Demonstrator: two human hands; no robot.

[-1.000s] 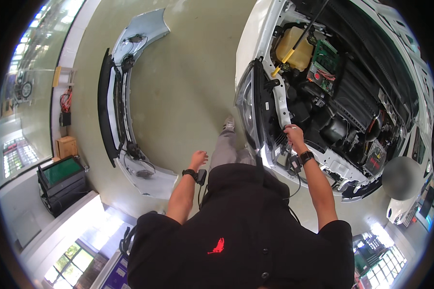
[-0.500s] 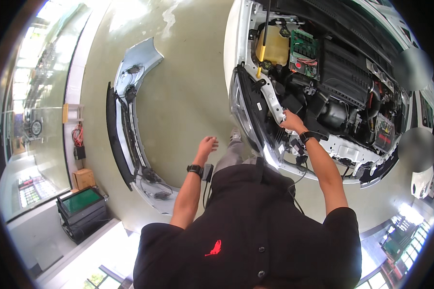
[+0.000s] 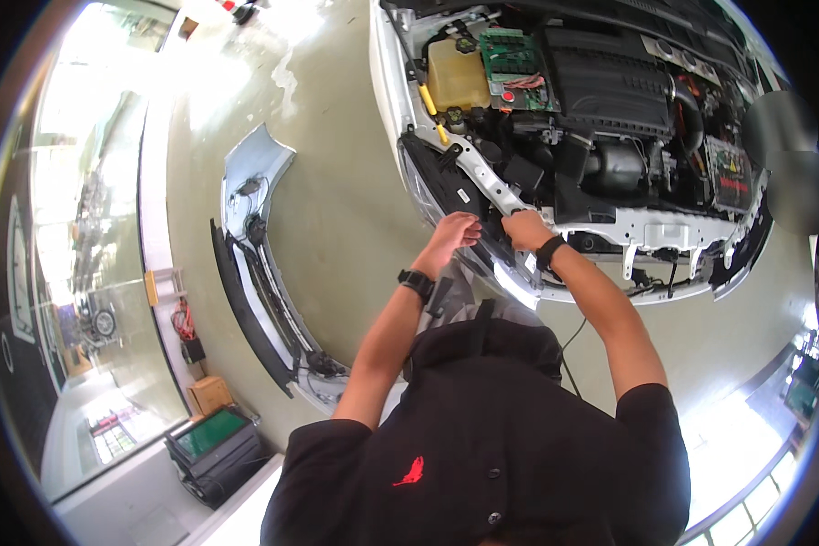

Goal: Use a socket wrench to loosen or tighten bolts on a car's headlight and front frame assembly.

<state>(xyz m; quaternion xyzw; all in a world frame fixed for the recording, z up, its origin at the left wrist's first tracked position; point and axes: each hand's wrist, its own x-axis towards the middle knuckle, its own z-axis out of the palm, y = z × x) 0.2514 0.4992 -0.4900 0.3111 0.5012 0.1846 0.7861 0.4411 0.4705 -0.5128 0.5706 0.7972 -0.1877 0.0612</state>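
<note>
I stand at the front corner of a car with its engine bay (image 3: 601, 118) exposed. My right hand (image 3: 527, 231) is closed at the lower end of a white metal bracket (image 3: 484, 173). What its fingers hold, if anything, is hidden beneath them. Close by on the left, my left hand (image 3: 455, 238) hovers near the headlight (image 3: 420, 182). Its fingers are loosely bent and somewhat apart, with nothing seen in them. Below the bracket runs the white front crossmember (image 3: 664, 238).
A detached bumper (image 3: 262, 264) lies on the floor to my left. Inside the engine bay are a yellowish tank (image 3: 457, 75), a green circuit board (image 3: 511, 56) and a black cover (image 3: 601, 77). A cardboard box (image 3: 209, 397) and a dark case (image 3: 217, 455) stand at the lower left.
My left hand has risen and moved right, from over the floor to beside my right hand. My right hand stays at the bracket's end. The view has shifted, and the engine bay appears farther left.
</note>
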